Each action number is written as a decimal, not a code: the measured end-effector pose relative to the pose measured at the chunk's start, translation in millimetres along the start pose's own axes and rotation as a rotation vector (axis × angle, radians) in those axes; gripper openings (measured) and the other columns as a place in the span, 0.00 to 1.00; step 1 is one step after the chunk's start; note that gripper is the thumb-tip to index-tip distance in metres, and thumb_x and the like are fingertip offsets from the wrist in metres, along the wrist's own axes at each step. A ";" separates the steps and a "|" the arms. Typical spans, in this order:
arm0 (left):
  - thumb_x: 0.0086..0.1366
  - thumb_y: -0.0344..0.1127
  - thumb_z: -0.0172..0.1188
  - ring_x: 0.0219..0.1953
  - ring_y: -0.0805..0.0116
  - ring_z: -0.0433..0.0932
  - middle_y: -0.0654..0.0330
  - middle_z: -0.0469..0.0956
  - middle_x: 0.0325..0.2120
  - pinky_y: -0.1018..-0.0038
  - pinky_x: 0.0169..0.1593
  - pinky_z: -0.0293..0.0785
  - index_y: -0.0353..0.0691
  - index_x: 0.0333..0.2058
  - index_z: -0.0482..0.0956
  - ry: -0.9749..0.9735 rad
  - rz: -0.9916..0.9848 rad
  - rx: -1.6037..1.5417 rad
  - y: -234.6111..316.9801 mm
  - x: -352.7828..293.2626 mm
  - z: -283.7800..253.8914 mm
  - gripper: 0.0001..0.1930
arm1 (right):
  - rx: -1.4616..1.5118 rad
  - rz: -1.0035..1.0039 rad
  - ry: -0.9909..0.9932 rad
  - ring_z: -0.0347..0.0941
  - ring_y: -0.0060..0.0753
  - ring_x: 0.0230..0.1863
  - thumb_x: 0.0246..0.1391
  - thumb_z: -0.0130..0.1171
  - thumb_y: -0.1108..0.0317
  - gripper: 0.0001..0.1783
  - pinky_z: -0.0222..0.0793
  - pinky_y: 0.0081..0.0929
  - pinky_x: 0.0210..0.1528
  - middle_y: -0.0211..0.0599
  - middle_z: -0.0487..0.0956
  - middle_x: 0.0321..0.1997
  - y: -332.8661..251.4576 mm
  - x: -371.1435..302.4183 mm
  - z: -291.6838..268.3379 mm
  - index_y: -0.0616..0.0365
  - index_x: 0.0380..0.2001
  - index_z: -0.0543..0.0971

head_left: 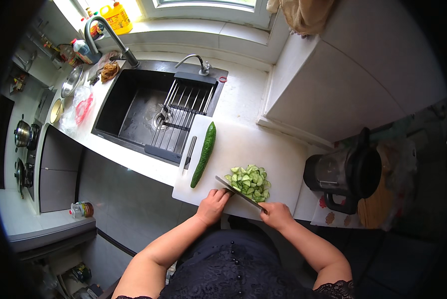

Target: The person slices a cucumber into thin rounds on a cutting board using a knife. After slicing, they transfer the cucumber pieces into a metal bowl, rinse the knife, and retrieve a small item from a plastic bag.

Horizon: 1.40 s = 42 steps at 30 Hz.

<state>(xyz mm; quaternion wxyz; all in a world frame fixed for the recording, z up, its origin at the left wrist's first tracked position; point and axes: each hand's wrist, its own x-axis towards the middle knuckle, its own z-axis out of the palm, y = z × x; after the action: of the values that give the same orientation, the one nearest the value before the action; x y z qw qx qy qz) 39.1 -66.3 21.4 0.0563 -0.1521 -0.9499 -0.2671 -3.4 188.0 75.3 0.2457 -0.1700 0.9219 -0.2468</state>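
My right hand [277, 215] is closed round the handle of a kitchen knife [241, 195], whose blade slants up and left over a white cutting board [278, 144]. Beside the blade, my left hand [214, 205] rests at the board's near edge with its fingers curled; what they hold, if anything, is mostly hidden. A heap of sliced cucumber [252, 181] lies just beyond the knife. On the board's left part lies a whole green cucumber [204, 154], apart from both hands.
Left of the board is a black sink [128, 107] with a metal drying rack [181, 107] over it and a tall faucet [126, 52]. A black-lidded blender jug [343, 172] stands at the right. A plastic bag [81, 107] and a metal bowl [72, 81] sit on the left counter.
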 end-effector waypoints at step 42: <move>0.53 0.27 0.58 0.41 0.57 0.74 0.57 0.75 0.43 0.68 0.45 0.76 0.41 0.45 0.78 0.041 -0.004 -0.040 -3.8 -2.0 4.1 0.18 | -0.028 0.062 -0.060 0.79 0.50 0.36 0.49 0.55 0.63 0.19 0.75 0.44 0.42 0.42 0.82 0.32 -9.0 2.1 11.6 0.44 0.46 0.82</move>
<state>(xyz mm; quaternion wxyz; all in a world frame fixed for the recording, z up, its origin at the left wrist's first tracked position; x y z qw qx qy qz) 39.7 -67.8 15.7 0.0722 -0.1460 -0.9432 -0.2894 2.8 175.4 70.6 0.2783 -0.1522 0.9223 -0.2207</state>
